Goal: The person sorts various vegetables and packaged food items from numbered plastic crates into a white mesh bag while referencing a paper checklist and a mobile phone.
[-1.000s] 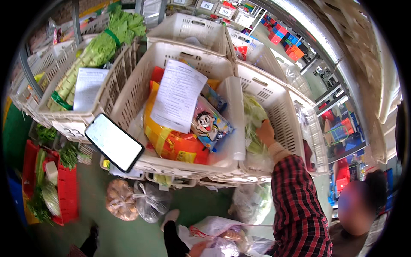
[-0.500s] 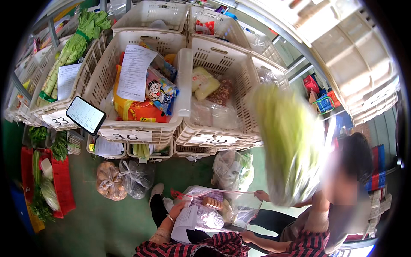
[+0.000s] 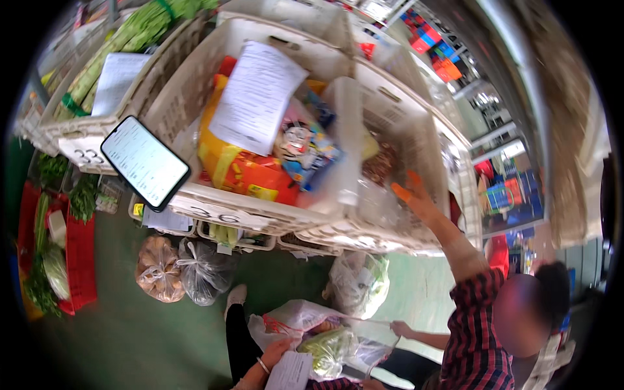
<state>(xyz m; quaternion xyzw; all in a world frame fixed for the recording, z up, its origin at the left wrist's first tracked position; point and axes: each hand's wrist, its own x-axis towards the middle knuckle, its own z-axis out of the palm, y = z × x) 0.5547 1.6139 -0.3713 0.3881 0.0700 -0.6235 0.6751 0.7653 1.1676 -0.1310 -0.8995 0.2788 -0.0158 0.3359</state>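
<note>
My left hand (image 3: 278, 351), with a band at the wrist, grips the rim of a clear plastic bag (image 3: 286, 316). A printed sheet (image 3: 290, 372) lies against that hand; how it is held is unclear. Inside the bag lies a leafy cabbage (image 3: 328, 351) in clear wrap. Orange covers show on the fingertips of my right hand (image 3: 416, 195), which is stretched over the right white crate (image 3: 416, 146), fingers apart and nothing visible in them. Below the hand are clear packs (image 3: 380, 201) and a brown pack (image 3: 382, 162). A co-worker's hand (image 3: 400, 329) holds the bag's far right edge.
Left of it, another white crate (image 3: 188, 78) holds snack packs and a printed sheet. A lit phone (image 3: 144, 162) shows before the crates. Tied bags (image 3: 159, 270) and a bag of greens (image 3: 357, 283) stand on the floor. A red bin (image 3: 81, 266) is far left. The co-worker (image 3: 523, 312) is close on the right.
The wrapped cabbage that my right hand held up now lies in the bag. My right hand has moved to the crate, empty. The view has shifted and tilted.
</note>
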